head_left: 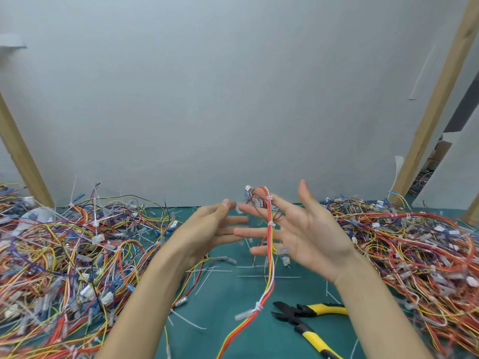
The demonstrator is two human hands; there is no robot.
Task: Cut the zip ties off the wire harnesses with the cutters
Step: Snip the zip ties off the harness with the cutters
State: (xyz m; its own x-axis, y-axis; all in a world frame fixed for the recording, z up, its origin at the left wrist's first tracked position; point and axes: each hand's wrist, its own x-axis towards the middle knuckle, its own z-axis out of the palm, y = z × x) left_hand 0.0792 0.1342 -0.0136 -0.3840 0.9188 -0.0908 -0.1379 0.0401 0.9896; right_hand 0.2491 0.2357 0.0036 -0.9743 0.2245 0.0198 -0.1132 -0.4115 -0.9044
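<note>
Both my hands are raised over the green mat with fingers spread. A harness of red, orange, yellow and white wires lies across the straight fingers of my right hand and hangs down to the mat. White zip ties bind it near the top, at mid-finger height and low down. My left hand faces it, fingertips close to the right fingertips, holding nothing. The yellow-handled cutters lie on the mat below my right wrist, jaws apart, untouched.
Big tangles of coloured harnesses are heaped on the left and on the right. Cut white zip-tie pieces litter the mat between them. A grey wall stands behind, with wooden posts at left and right.
</note>
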